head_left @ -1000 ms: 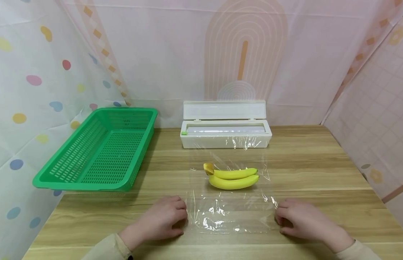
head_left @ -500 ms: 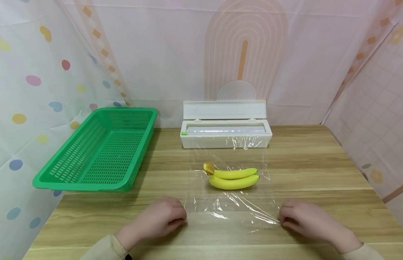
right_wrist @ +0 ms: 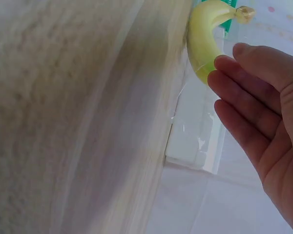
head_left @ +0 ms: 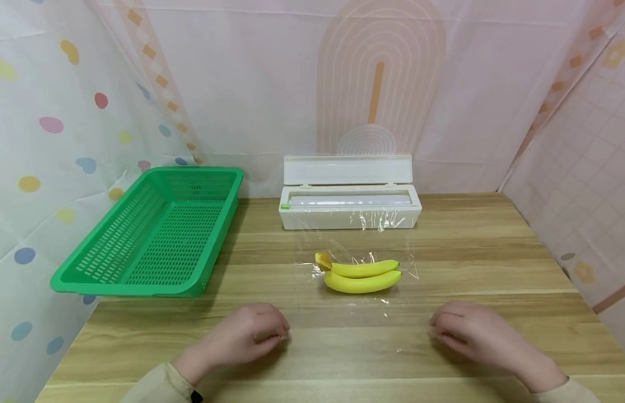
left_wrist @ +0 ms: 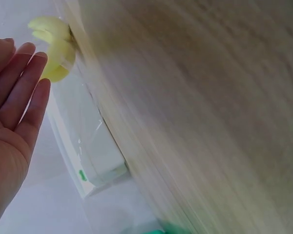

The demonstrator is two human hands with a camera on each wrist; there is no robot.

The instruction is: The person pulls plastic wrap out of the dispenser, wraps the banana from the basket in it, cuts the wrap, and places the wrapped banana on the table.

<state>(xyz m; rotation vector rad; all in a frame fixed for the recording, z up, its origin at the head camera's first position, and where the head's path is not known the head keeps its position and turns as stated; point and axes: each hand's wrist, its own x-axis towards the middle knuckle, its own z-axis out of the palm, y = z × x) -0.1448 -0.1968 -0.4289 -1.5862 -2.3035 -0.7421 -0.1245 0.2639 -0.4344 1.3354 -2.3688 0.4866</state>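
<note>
Two yellow bananas [head_left: 363,282], joined at a brown-yellow stem, lie mid-table on clear cling film [head_left: 350,313]. The film runs forward from a white cling film dispenser [head_left: 292,220] whose lid stands raised at the back. My left hand [head_left: 249,336] pinches the film's near left corner between thumb and fingertips. On the other side, my right hand [head_left: 476,338] pinches the near right corner. Both wrist views show the thumb against the index finger and the other fingers fairly straight. Between the hands, the film's front edge is almost invisible.
A green perforated plastic basket [head_left: 65,282] stands at the left of the wooden table [head_left: 494,252]. Patterned cloth [head_left: 232,73] hangs behind and along both sides. A small green slider [head_left: 285,206] sits at the dispenser's left end.
Creases and bright glints in the film near my right hand have smoothed out. Both hands have shifted slightly, with their fingers drawn together. Bananas, dispenser and basket have stayed put.
</note>
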